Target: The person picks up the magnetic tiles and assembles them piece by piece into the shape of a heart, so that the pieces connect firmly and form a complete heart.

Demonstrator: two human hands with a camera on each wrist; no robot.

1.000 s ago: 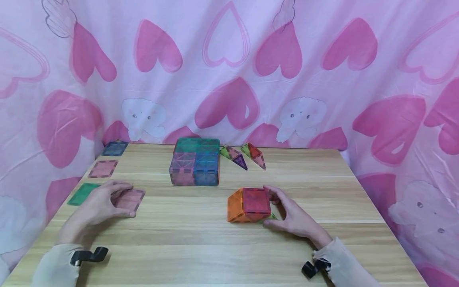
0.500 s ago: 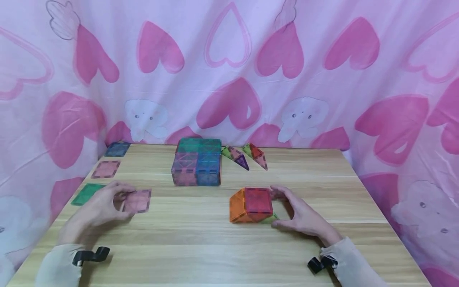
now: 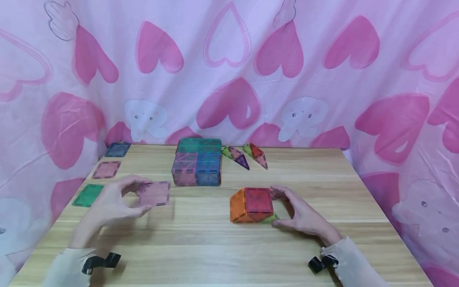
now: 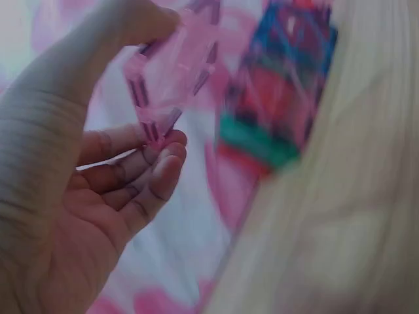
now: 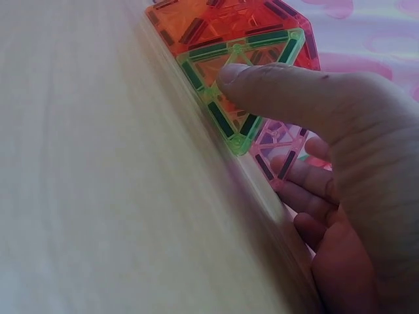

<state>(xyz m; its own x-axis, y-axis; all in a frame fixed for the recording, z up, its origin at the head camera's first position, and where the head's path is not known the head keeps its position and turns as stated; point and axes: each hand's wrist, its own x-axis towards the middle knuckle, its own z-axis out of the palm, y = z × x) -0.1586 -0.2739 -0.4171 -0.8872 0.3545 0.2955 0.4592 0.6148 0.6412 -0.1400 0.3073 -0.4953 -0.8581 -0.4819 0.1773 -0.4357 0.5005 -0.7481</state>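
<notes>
My left hand (image 3: 112,203) pinches a pink square magnetic tile (image 3: 155,194) by its edges, and it hangs above the table with its shadow below. In the left wrist view the thumb is at one corner of the tile (image 4: 173,72) and the fingertips at the opposite one. My right hand (image 3: 303,217) holds the right end of a small magnetic-tile structure (image 3: 258,200) with red and orange faces that stands on the table. In the right wrist view the thumb presses on a green triangle tile (image 5: 239,140); fingers touch a pink triangle tile (image 5: 280,144) behind.
A larger tile box (image 3: 196,163) of green, pink and blue stands at the back. To its right lie two joined groups of triangle tiles (image 3: 235,156). Blue (image 3: 117,150), pink (image 3: 106,170) and green square tiles (image 3: 87,195) lie along the table's left edge.
My left hand has lifted the pink tile from the table and carried it to the right. The right hand stays at the red and orange structure.
</notes>
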